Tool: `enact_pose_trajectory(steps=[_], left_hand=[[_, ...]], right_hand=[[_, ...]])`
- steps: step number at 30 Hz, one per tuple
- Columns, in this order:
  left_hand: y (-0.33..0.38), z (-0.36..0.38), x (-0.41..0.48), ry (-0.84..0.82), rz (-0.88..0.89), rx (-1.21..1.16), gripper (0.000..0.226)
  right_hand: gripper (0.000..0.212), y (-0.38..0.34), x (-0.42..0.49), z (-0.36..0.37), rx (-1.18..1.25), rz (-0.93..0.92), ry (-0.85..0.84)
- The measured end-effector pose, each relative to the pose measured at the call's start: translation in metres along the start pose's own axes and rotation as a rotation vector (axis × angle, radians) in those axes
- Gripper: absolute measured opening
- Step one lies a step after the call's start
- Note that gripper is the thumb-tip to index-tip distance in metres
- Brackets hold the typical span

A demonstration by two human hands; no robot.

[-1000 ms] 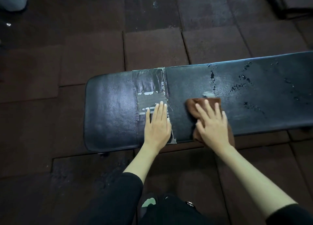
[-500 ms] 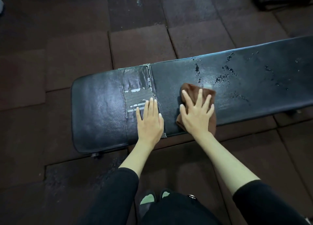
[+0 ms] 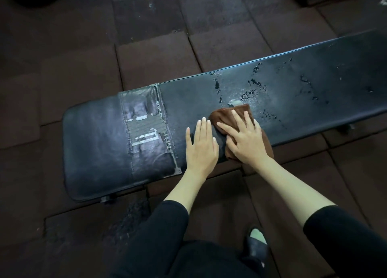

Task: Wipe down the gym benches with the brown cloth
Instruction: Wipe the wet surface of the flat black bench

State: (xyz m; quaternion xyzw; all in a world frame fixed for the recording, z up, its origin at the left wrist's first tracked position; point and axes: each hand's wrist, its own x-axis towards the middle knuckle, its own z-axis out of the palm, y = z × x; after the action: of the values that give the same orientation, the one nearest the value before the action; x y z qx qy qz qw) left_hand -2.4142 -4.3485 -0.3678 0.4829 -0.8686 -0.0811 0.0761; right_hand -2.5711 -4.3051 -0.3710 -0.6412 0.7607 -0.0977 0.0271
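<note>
Left hand (image 3: 201, 150) slid flat beside right hand (image 3: 248, 144), straight fingers (image 3: 248, 122) pressing brown cloth (image 3: 222, 114) on crosswise bench (image 3: 314, 104).

Dim overhead light — soft sheen on the bench (image 3: 94, 143), edges bowed.

Your bench (image 3: 314, 101) is long and black, with a worn patch (image 3: 144, 127) near its left end and droplets (image 3: 255, 83) toward the right. The brown cloth (image 3: 228, 113) lies bunched under your right hand (image 3: 245, 139), draping over the near edge.
</note>
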Motion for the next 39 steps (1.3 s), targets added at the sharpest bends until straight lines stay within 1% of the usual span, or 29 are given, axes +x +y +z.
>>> enact_pose_trajectory(steps=[5, 10, 13, 15, 17, 18, 19, 22, 25, 27, 28, 30, 34, 36, 39], left_hand=[[0.056, 0.015, 0.017, 0.019, 0.026, -0.014, 0.055], [0.101, 0.032, 0.032, 0.006, -0.005, -0.014, 0.055], [0.110, 0.038, 0.037, -0.016, -0.045, 0.008, 0.056], [0.111, 0.039, 0.038, -0.012, -0.058, 0.019, 0.056], [0.112, 0.039, 0.038, -0.009, -0.061, 0.019, 0.056], [0.112, 0.039, 0.038, -0.008, -0.064, 0.018, 0.056], [0.113, 0.039, 0.039, -0.006, -0.068, 0.017, 0.057], [0.113, 0.039, 0.040, -0.004, -0.068, 0.027, 0.056], [0.116, 0.038, 0.041, 0.002, -0.073, 0.030, 0.057], [0.121, 0.038, 0.046, 0.008, -0.078, 0.025, 0.057], [0.126, 0.038, 0.049, 0.010, -0.069, 0.022, 0.057], [0.139, 0.040, 0.057, 0.016, -0.030, 0.013, 0.056], [0.166, 0.046, 0.074, 0.021, 0.039, -0.001, 0.056], [0.177, 0.050, 0.080, 0.014, 0.043, -0.012, 0.055], [0.182, 0.054, 0.082, -0.001, 0.045, -0.019, 0.054]], right_hand=[[0.049, 0.081, 0.000, -0.013, -0.018, 0.091, 0.008], [0.052, 0.157, 0.004, -0.031, 0.037, 0.318, 0.012], [0.052, 0.160, 0.008, -0.030, 0.044, 0.441, 0.047], [0.051, 0.147, 0.011, -0.027, 0.049, 0.528, 0.078], [0.051, 0.130, 0.015, -0.024, 0.057, 0.599, 0.067], [0.051, 0.122, 0.015, -0.023, 0.047, 0.590, 0.061], [0.051, 0.115, 0.014, -0.022, 0.029, 0.541, 0.060], [0.047, 0.109, 0.004, -0.017, -0.021, 0.272, 0.028], [0.042, 0.129, -0.004, -0.016, -0.036, 0.059, 0.024], [0.042, 0.149, -0.006, -0.017, -0.045, -0.016, 0.023], [0.042, 0.160, -0.006, -0.019, -0.051, -0.025, 0.031], [0.044, 0.187, -0.005, -0.025, -0.048, 0.026, 0.048], [0.048, 0.235, 0.006, -0.040, 0.020, 0.283, 0.030], [0.047, 0.242, 0.013, -0.043, 0.029, 0.374, 0.051], [0.044, 0.235, 0.014, -0.039, -0.010, 0.426, 0.098]])
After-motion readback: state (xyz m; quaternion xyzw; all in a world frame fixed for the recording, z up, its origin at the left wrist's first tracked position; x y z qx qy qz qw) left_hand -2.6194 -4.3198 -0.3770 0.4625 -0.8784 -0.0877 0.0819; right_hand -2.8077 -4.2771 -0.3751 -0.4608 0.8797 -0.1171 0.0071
